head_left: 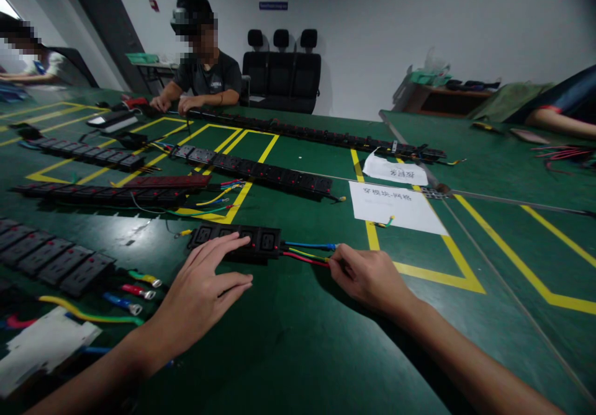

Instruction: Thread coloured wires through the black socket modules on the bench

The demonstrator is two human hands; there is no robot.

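A short black socket strip (267,241) lies on the green table, square outlets facing up. My left hand (212,275) rests over it with outstretched fingers, the fingertips on its top face. Blue, yellow-green and red wires (305,255) leave the strip's right end. My right hand (365,275) pinches those wires near their ends; its fingers hide the tips of the red and yellow-green ones, while a blue terminal shows just above. From the strip's left end sticks out a short wire with a yellow terminal (185,233).
Longer black socket strips (251,170) lie farther back and at the left (51,254), some with loose wires. Two paper sheets (398,207) lie right of centre. A co-worker (207,74) sits across the table handling a long strip (326,136). Another person's arm (563,117) is at far right.
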